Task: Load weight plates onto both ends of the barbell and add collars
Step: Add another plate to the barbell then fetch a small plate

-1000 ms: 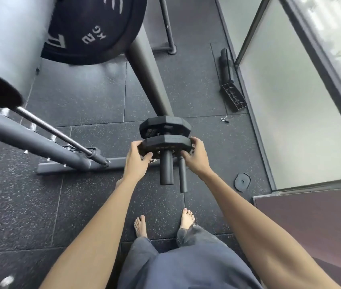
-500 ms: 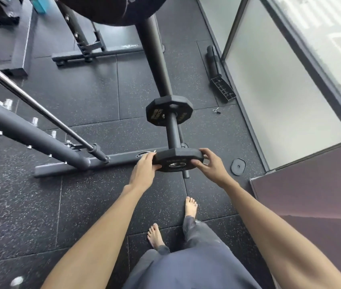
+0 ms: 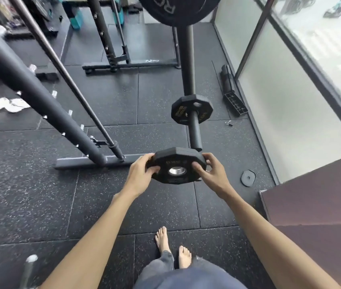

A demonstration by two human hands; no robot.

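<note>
Hands (image 3: 139,174) (image 3: 214,175), plate (image 3: 176,161) now off sleeve (image 3: 194,132)

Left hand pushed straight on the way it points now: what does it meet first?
The left hand grips the plate. Beyond that, it would likely meet the free end of the bar, then a second plate on it. Depth is unclear.

Speckled rubber floor (image 3: 30,195), small black disc (image 3: 248,177), white cloth (image 3: 5,106), rack base (image 3: 78,162), bare feet (image 3: 162,239)
</note>
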